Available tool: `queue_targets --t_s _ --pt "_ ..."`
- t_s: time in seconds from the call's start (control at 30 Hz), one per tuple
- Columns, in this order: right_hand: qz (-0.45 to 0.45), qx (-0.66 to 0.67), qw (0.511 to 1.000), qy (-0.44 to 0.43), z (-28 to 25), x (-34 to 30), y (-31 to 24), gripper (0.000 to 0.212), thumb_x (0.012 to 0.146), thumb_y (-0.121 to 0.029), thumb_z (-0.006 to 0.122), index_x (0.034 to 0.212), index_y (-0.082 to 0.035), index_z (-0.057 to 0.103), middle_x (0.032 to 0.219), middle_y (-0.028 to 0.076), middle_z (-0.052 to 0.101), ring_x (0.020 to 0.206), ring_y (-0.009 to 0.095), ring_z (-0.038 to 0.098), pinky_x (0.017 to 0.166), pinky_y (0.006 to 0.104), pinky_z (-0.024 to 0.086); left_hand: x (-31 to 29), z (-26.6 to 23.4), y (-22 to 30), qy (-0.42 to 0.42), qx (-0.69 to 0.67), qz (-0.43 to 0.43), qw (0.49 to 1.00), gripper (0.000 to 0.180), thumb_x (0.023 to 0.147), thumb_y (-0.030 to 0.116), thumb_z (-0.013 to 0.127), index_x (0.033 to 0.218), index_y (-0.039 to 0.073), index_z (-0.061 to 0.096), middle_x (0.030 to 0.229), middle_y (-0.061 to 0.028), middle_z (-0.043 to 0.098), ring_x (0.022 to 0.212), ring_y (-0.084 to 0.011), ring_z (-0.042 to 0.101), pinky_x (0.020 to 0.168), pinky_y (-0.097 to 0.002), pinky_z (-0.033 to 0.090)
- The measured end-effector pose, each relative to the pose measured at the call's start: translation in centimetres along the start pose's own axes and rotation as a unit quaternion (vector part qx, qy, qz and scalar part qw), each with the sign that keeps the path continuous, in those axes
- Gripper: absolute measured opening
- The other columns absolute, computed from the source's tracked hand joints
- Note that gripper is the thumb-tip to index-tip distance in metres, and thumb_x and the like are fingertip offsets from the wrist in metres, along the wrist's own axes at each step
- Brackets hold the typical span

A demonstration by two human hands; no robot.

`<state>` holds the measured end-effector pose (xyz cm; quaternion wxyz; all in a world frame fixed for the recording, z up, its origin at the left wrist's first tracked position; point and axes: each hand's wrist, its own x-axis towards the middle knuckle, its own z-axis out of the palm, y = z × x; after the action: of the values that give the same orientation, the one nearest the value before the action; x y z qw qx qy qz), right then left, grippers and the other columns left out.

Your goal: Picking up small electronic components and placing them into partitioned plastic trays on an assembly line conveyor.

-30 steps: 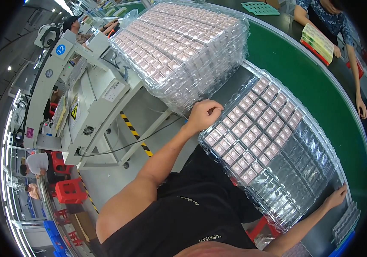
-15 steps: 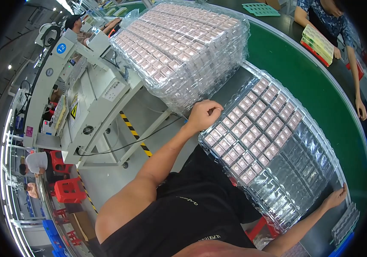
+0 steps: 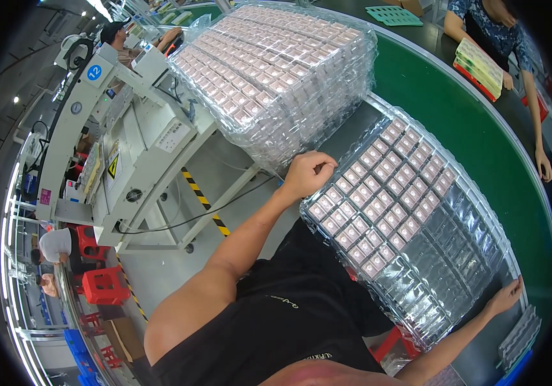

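A clear plastic tray (image 3: 466,254) lies in front of me, its many pockets partly filled with small pale-pink square pieces (image 3: 379,193). The pockets toward its lower right hold none. My left hand (image 3: 311,174) is at the tray's left edge, fingers curled in and thumb close to the forefinger; whatever may be in them is hidden. My right hand (image 3: 506,297) rests by the tray's lower right end, at the pale rail along the green belt. Its fingers reach forward, apart, with nothing visible in them.
A tall stack of filled clear trays (image 3: 276,71) stands beyond my left hand. A green belt (image 3: 475,154) curves along the right. Across it, a person handles a yellow and red tray (image 3: 478,67). At left stands a white machine (image 3: 134,154); grey strips (image 3: 519,334) lie near my right hand.
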<state>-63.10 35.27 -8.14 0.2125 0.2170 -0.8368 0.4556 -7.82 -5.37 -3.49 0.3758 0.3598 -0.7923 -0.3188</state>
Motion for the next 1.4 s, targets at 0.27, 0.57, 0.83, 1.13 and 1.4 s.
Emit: queue_targets --t_s 0.27,0.57,0.83,1.13,1.4 --pt "0.018 -0.001 1.000 0.005 -0.1 -0.2 -0.6 0.032 0.102 -0.022 0.050 0.124 -0.002 0.062 0.118 0.012 0.065 0.105 0.020 0.060 0.093 0.0303 0.044 0.0 0.0 0.1 -0.003 0.001 0.001 1.000 0.011 0.083 0.006 0.063 0.087 0.001 0.072 0.071 -0.0071 0.064 0.056 -0.0105 0.055 0.053 -0.0262 0.042" --pt "0.011 -0.002 1.000 0.003 0.2 -0.1 -0.7 0.033 0.102 -0.022 0.051 0.125 -0.002 0.062 0.118 0.011 0.065 0.105 0.020 0.060 0.094 0.0302 0.044 0.1 -0.1 0.0 -0.004 0.003 0.009 1.000 0.011 0.083 0.006 0.063 0.087 0.001 0.072 0.072 -0.0077 0.065 0.057 -0.0109 0.056 0.053 -0.0263 0.043" --pt "0.034 -0.049 0.998 0.013 0.3 -0.5 -1.4 0.031 0.098 -0.023 0.056 0.123 -0.006 0.063 0.111 0.014 0.064 0.098 0.023 0.061 0.087 0.0328 0.047 0.1 -0.4 0.0 -0.007 0.007 0.019 1.000 0.009 0.085 0.007 0.064 0.087 0.002 0.072 0.075 -0.0110 0.068 0.062 -0.0171 0.062 0.057 -0.0292 0.047" --pt "0.044 0.015 0.999 0.025 0.9 -1.1 -3.5 0.028 0.097 -0.019 0.057 0.118 -0.001 0.064 0.097 0.008 0.064 0.086 0.015 0.059 0.079 0.0278 0.048 1.5 -4.4 15.0 -0.105 -0.002 0.092 0.990 0.034 0.085 0.014 0.064 0.116 0.000 0.064 0.114 -0.0126 0.067 0.086 -0.0189 0.065 0.075 -0.0323 0.052" --pt "0.041 0.029 0.998 0.037 0.7 -0.9 -4.0 0.025 0.096 -0.016 0.059 0.114 -0.001 0.065 0.090 0.004 0.059 0.077 0.010 0.053 0.070 0.0244 0.044 9.1 -12.7 20.0 -0.217 -0.304 0.421 0.827 0.106 0.076 0.072 0.066 0.155 0.015 0.021 0.146 -0.0314 0.036 0.132 -0.0493 0.040 0.095 -0.0577 0.048"
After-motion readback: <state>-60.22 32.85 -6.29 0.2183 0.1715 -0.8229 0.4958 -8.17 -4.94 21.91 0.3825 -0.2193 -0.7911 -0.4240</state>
